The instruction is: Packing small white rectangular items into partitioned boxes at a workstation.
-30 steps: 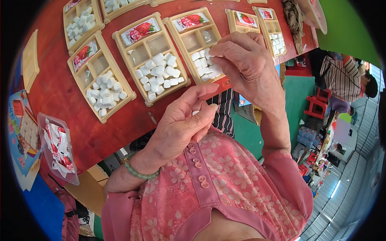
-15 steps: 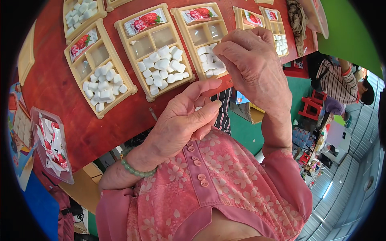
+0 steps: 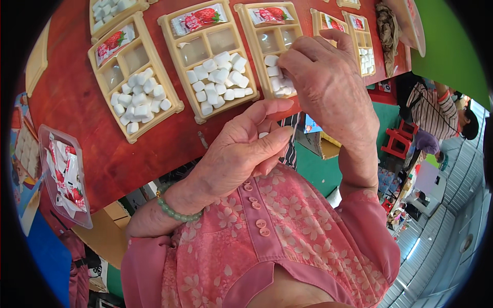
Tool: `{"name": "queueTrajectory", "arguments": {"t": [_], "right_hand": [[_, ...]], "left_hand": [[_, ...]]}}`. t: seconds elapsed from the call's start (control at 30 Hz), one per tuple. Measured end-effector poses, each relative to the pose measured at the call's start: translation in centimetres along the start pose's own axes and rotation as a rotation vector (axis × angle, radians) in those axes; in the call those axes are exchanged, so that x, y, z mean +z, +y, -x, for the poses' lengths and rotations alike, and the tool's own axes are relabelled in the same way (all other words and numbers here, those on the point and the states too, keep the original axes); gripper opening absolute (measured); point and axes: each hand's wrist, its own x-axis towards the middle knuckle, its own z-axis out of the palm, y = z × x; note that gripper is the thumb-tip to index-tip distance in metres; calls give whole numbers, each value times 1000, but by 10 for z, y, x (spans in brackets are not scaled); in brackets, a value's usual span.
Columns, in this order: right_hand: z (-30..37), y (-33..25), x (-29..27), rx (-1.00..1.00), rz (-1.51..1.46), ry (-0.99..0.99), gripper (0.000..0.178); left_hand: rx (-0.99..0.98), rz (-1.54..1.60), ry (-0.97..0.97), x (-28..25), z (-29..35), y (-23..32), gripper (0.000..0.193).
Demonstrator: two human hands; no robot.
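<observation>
My left hand (image 3: 250,141) is curled in front of my chest, with a white marshmallow (image 3: 263,135) peeking out between thumb and fingers. Over the near end of a beige compartment tray (image 3: 255,46) is my right hand (image 3: 328,84), fingers bent down at its marshmallows (image 3: 273,69); the fingertips are hidden. That tray also carries a strawberry-printed sachet (image 3: 270,15) at its far end and two small bare compartments. To its left, another beige tray (image 3: 179,64) has the same sachet and a heap of marshmallows (image 3: 218,77). A third tray (image 3: 172,110) stands further left, filled alike.
A clear plastic box (image 3: 88,208) of strawberry-printed sachets sits at the left edge of the red table (image 3: 149,159). More filled trays (image 3: 363,38) lie at the far right, near crumpled brown paper (image 3: 386,33). A person in stripes (image 3: 431,110) is beyond, beside red stools (image 3: 398,138).
My right hand has lowered toward the marshmallows in the tray. My left hand has shifted slightly right. The trays appear a little higher and further right in view.
</observation>
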Motion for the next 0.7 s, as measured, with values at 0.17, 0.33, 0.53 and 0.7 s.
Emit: {"name": "queueTrajectory", "arguments": {"t": [0.17, 0.33, 0.53, 0.7], "right_hand": [[5, 3, -3, -30, -58, -25, 11], [10, -4, -11, -30, -149, 77, 15], [13, -35, 12, -21, -130, 59, 58], [19, -47, 23, -2, -171, 47, 65]], "left_hand": [[-3, -43, 7, 0, 4, -1, 44], [86, -535, -19, 0, 28, 11, 25], [826, -1498, 481, -17, 54, 15, 26], [1090, -1775, 714, -39, 46, 16, 28]]}}
